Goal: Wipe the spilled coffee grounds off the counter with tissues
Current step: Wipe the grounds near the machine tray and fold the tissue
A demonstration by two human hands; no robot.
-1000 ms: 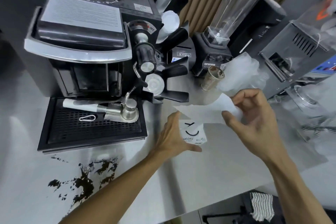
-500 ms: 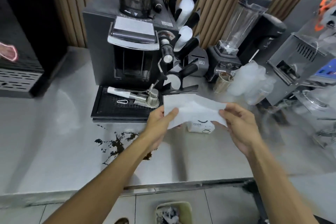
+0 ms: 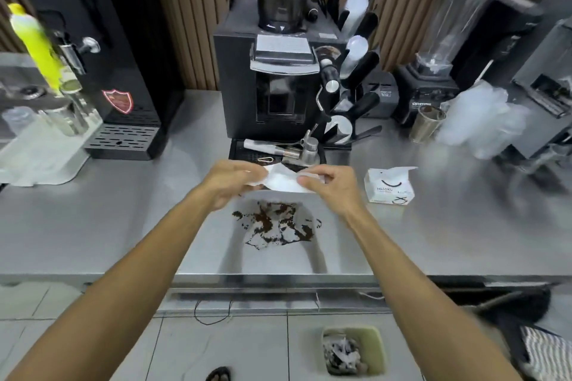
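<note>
At far left of the table (image 3: 93, 226): yellow bottle (image 3: 34, 40) and black dispenser (image 3: 117, 71), both well apart from the work area. Not involved.

Centre-left: left hand (image 3: 230, 182) raised above the table, fingers curled round the left end of a white tissue (image 3: 283, 179). Tissue is bunched between both hands and held in the air, just in front of the drip tray of the coffee machine (image 3: 278, 86). It does not touch the table.

Below the tissue, nearer the table's front edge: spilled coffee grounds (image 3: 275, 224), a dark irregular patch with scattered specks and thin trails round it. No wiped streak visible through it.

Centre-right: right hand (image 3: 332, 187) pinches the right end of the same tissue, thumb and fingers closed on it.

Floor, below the table edge: small bin (image 3: 353, 349) holding crumpled scraps.

Right of the right hand, on the table: tissue pack (image 3: 390, 185), one sheet poking from its top. Further right, metal cup (image 3: 427, 124) and blender (image 3: 433, 71), both toward the back.

Progress, judged: one tissue is fetched and seemingly being gathered into a pad. Wiping not begun; the whole spill is left. To do: bring the tissue down on the grounds and sweep them together. Given the spread, fresh sheets are probably needed. Then discard; the bin looks the likely place.
</note>
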